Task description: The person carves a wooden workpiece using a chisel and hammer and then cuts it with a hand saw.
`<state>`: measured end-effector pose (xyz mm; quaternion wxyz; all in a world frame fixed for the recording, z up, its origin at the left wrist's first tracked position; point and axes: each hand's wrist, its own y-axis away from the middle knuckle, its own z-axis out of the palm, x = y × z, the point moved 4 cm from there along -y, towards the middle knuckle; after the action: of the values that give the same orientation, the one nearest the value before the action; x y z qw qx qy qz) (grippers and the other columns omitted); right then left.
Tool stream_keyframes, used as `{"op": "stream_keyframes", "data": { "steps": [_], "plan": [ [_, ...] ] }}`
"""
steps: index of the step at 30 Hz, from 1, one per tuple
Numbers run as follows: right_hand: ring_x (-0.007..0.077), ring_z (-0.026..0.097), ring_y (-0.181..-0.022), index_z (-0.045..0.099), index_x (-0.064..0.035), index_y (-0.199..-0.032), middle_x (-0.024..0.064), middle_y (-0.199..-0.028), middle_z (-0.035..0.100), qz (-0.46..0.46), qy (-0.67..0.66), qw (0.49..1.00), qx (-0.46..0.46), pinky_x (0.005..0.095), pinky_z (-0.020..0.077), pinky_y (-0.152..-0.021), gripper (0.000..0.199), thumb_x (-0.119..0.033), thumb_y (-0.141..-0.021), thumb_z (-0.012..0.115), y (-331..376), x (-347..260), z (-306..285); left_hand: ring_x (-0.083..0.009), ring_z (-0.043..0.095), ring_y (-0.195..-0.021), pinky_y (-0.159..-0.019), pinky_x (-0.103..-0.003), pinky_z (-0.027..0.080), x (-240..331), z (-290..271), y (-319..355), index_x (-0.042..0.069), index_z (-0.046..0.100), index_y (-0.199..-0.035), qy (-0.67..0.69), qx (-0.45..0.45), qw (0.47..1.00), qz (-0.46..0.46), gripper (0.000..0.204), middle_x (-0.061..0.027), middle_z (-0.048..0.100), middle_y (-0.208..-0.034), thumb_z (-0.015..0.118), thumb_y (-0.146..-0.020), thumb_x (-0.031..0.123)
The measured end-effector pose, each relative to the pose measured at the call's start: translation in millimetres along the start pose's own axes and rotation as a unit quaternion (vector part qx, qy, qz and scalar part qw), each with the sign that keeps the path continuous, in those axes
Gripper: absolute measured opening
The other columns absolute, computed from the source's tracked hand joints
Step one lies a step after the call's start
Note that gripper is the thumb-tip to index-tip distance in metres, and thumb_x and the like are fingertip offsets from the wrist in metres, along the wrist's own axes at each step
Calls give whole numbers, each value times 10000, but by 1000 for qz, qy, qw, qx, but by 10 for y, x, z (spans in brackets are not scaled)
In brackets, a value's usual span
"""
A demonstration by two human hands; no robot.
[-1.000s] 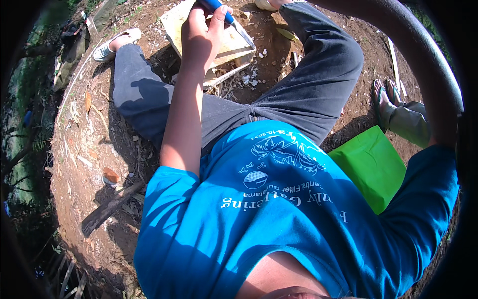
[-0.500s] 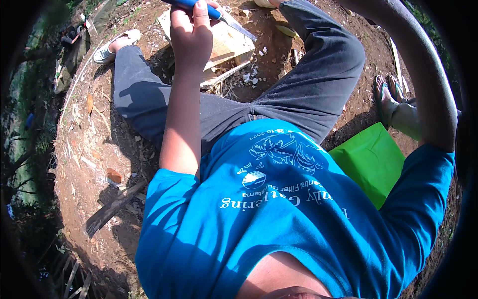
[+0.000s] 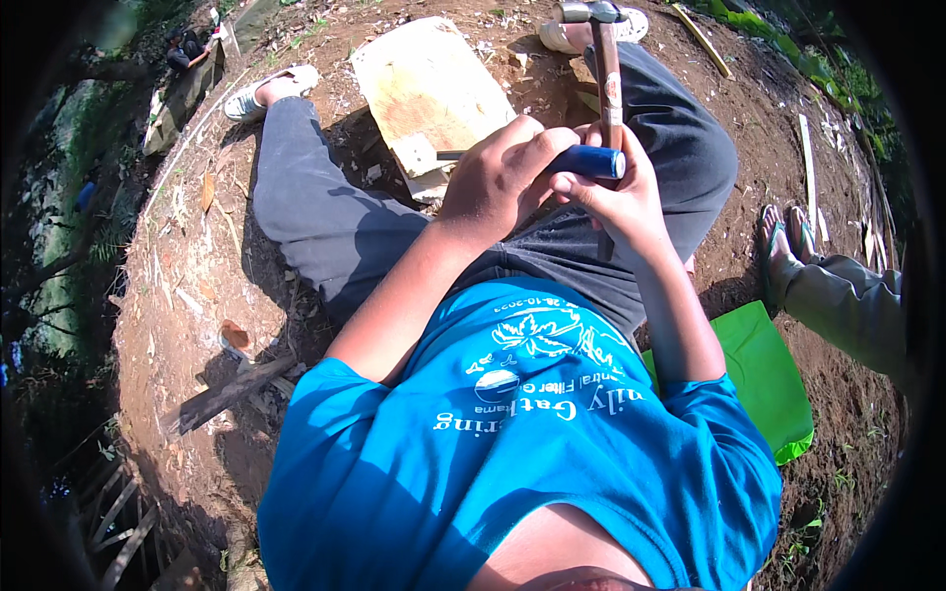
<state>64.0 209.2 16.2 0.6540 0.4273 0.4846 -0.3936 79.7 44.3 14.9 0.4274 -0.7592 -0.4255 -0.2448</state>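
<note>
My left hand (image 3: 501, 177) is closed round the blue handle of a chisel (image 3: 593, 162). The handle's butt faces right, and a bit of thin metal shank shows on the left side of my fist. My right hand (image 3: 631, 197) grips a wooden-handled hammer (image 3: 610, 94), its metal head up and away from me. Both hands meet over my lap, the right fingers touching the chisel handle's end. Beyond them, between my legs, lies a pale wooden block (image 3: 429, 79) with a rough, chipped near edge. The chisel's tip is hard to make out against it.
Wood chips litter the brown soil around the block. A bright green sheet or bag (image 3: 754, 374) lies by my right side. Another person's sandaled foot (image 3: 778, 246) is close at the right. A dark piece of wood (image 3: 232, 394) rests at the left; another person (image 3: 187, 49) is far left.
My left hand has come nearer and to the right, and the chisel now points left instead of right. My right arm has come down from the upper right, bringing the hammer into view.
</note>
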Motion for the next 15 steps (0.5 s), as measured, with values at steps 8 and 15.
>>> {"op": "stream_keyframes", "data": {
  "steps": [8,15],
  "plan": [
    [62,617,-601,495,-76,-1095,96,-991,681,-51,-7,994,97,173,396,-415,391,-66,-870,814,11,-15,-473,-367,712,-938,-764,-433,576,-9,275,-101,83,583,-1335,1,-59,998,-29,454,-150,703,-1079,717,-903,47],
    [98,619,-601,524,-45,-1148,99,-984,679,-49,-58,991,112,215,470,-482,392,-49,-870,799,-32,-100,-760,-376,690,-747,-644,-402,499,-292,153,192,3,666,-1048,37,-115,984,-128,261,-190,667,-781,634,-1030,261]
  ]
}}
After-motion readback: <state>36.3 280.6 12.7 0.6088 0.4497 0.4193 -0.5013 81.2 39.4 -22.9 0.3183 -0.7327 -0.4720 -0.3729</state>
